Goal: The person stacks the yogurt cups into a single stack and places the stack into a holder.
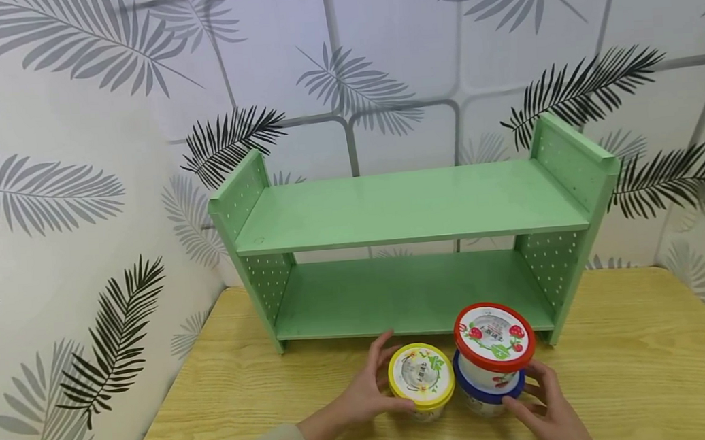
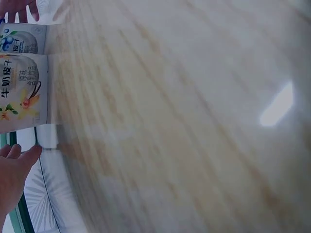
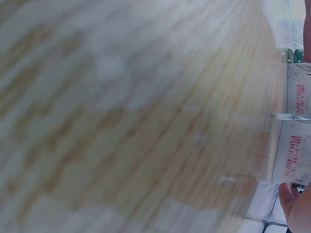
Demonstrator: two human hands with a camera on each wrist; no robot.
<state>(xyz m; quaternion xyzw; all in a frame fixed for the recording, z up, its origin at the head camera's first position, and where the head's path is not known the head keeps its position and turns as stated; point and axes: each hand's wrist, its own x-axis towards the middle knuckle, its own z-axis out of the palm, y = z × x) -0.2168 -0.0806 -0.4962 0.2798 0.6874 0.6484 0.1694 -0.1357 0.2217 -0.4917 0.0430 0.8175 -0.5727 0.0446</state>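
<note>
A tub with a yellow lid [image 1: 421, 377] stands on the table; its white side with flower print [image 2: 23, 92] fills the left edge of the left wrist view. My left hand [image 1: 370, 386] is at its left side, thumb and fingers spread about it, and a small gap shows between them in the left wrist view. Just to the right, a red-lidded tub [image 1: 494, 336] is stacked on a blue-lidded tub [image 1: 484, 401]. My right hand [image 1: 543, 404] holds the blue-lidded tub from the right, thumb in front, fingertips [image 3: 285, 191] at its printed side.
Behind the tubs stands a green two-tier shelf [image 1: 409, 206] with perforated side panels, its lower board [image 1: 394, 295] close above the table. The light wood table [image 1: 644, 356] extends to both sides. A leaf-patterned wall [image 1: 377, 41] rises behind.
</note>
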